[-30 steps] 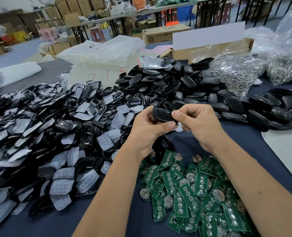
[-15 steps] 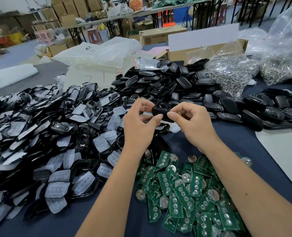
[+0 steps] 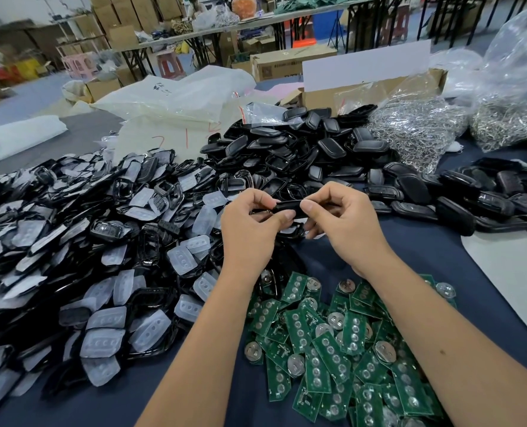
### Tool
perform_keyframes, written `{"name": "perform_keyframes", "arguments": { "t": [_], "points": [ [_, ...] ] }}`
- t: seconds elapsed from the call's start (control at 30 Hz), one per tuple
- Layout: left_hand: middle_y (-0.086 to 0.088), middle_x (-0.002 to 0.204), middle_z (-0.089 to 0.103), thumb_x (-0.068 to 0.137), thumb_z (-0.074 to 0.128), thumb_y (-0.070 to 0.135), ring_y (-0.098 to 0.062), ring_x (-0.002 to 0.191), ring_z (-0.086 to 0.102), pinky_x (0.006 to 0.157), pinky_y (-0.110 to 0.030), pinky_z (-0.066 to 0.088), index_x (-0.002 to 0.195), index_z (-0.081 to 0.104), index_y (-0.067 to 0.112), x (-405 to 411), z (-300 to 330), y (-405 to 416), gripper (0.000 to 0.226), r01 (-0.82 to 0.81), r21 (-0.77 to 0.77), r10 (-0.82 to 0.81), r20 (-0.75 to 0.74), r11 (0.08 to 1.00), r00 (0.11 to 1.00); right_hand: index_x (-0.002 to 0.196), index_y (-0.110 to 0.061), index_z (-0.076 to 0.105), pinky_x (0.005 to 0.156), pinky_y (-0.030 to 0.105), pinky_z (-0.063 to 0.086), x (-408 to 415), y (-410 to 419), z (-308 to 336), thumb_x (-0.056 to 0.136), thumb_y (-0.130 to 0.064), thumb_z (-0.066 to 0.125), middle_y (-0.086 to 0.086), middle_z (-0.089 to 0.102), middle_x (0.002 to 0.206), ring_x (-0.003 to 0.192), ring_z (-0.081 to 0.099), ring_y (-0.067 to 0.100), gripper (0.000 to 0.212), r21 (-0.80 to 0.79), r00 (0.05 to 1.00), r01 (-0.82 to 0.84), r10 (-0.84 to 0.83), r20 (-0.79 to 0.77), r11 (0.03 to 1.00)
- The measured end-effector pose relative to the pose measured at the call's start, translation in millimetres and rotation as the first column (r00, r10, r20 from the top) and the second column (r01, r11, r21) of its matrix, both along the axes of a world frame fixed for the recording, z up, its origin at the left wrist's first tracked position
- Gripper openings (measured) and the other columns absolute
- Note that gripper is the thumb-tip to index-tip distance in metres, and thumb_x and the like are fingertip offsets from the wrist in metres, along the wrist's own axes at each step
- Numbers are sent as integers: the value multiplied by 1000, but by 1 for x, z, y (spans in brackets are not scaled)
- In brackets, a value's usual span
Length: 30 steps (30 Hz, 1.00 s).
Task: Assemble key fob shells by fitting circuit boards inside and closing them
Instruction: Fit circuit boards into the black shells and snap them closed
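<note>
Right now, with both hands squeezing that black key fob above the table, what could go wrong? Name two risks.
1. The key fob is pinched only at its edges by the left hand and right hand; it may slip into the black shell pile behind.
2. Uneven pressure might leave the seam unclosed.

Bright, even light; edges bowed (wide lens), background soft.

I log, far side of the worktop [image 3: 410, 263]: two clear bags of metal rings [image 3: 416, 127], an open cardboard box [image 3: 327, 94], white plastic sacks [image 3: 176, 94]; stacked cartons [image 3: 123, 10] beyond.
</note>
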<state>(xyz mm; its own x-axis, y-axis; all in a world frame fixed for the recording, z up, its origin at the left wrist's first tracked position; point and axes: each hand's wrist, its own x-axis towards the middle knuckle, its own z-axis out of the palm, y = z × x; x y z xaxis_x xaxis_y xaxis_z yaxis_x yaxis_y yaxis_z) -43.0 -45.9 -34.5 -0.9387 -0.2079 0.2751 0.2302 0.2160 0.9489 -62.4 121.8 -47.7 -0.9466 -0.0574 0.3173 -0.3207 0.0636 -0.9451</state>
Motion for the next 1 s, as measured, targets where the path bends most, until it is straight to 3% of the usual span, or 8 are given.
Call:
{"name": "perform_keyframes", "arguments": {
  "t": [0.27, 0.43, 0.6, 0.7, 0.8, 0.87, 0.93, 1.0],
  "points": [
    [1, 73, 74, 79, 85, -1, -20, 72, 78, 74, -40, 66, 84, 60, 9, -1, -1, 5, 28, -10, 37, 9, 22, 999, 1000, 83, -17, 70, 61, 33, 61, 0, -1, 2, 97, -12, 73, 6, 71, 66, 58, 71, 24, 15, -64, 999, 23, -20, 46, 998],
    [-8, 87, 74, 86, 81, 2, -23, 74, 78, 70, -28, 62, 93, 65, 7, -9, 7, 20, 19, -21, 114, 17, 30, 993, 999, 88, -3, 66, 57, 28, 58, -1, -1, 3, 100, -14, 70, 5, 69, 69, 58, 67, 19, 17, -186, 987, 121, -98, 126, 975],
    [-9, 106, 76, 95, 65, 0, -21, 91, 78, 84, -32, 63, 107, 71, 13, -29, 22, 59, 19, 98, 253, -124, 87, 962, 989, 90, -4, 60, 57, 28, 58, -6, 6, 13, 106, -18, 60, 9, 71, 73, 57, 68, 18, 22, -503, 919, 348, -182, 351, 791],
    [-6, 106, 76, 96, 65, 3, -21, 103, 74, 91, -35, 61, 114, 72, 10, -43, 30, 88, 21, 160, 204, -185, 110, 966, 977, 87, -6, 59, 49, 29, 52, -8, 12, 14, 108, -28, 57, 9, 69, 69, 51, 62, 19, 30, -477, 881, 440, -262, 394, 761],
    [8, 95, 74, 97, 67, 14, -8, 88, 71, 80, -30, 58, 117, 72, 14, -52, 36, 113, 21, 220, 151, -240, 128, 964, 962, 88, -7, 56, 44, 27, 46, -11, 17, 12, 109, -31, 54, -2, 63, 56, 44, 56, 14, 32, -469, 854, 505, -339, 394, 725],
    [16, 75, 70, 99, 65, 21, -2, 68, 64, 68, -29, 52, 103, 74, 17, -56, 36, 124, 11, 278, 112, -292, 140, 954, 946, 89, -9, 56, 44, 26, 46, -13, 22, 13, 109, -32, 55, -2, 63, 59, 45, 57, 12, 29, -476, 821, 564, -397, 410, 675],
    [12, 64, 60, 102, 58, 30, -12, 60, 55, 64, -33, 46, 81, 63, 7, -56, 37, 133, 32, 350, 53, -354, 163, 935, 921, 97, -11, 58, 45, 25, 48, -15, 29, 14, 108, -28, 56, 3, 66, 71, 49, 60, 11, 21, -515, 791, 610, -429, 436, 602],
    [-6, 76, 58, 104, 53, 38, -23, 65, 53, 66, -42, 43, 90, 61, -8, -58, 37, 138, 49, 366, 10, -362, 168, 931, 917, 111, -10, 55, 45, 23, 49, -17, 34, 15, 108, -18, 57, 7, 68, 83, 49, 62, 9, 9, -611, 785, 618, -423, 452, 494]
  ]
}}
